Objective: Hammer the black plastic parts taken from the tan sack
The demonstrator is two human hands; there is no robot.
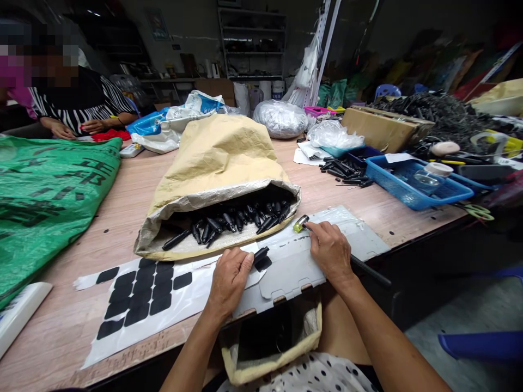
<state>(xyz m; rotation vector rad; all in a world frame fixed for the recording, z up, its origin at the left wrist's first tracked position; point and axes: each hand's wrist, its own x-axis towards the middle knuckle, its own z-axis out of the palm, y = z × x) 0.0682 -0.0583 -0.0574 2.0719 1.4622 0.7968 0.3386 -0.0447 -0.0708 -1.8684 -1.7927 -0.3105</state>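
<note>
**Black plastic part in the left hand, yellow-green piece in the right**

The left hand (229, 277) rests on the table (122, 179) near its front edge. Its grip is closed: thumb and fingers pinch a small black part (261, 254), which lies on a grey card sheet (294, 267). The right hand (330, 251) rests on the same sheet, a little further from the person. Its fingertips are closed on a small yellow-green piece (301, 223) with a dark end. A black rod (370, 271) comes out from under the right wrist; I cannot tell if the hand holds it.

Just behind both hands lies a brown paper sack (216, 169) on its side, its mouth open toward the person and many black parts (229, 220) inside. Left of the left hand is a white sheet with black pads (139, 294) in rows. A green woven bag (44, 201) lies at the left side of the table, and a blue basket (412, 188) stands at the right. At the far left corner another person's hands (77, 129) rest on the table. An open bag (269, 354) hangs below the table edge, at the person's lap.
</note>
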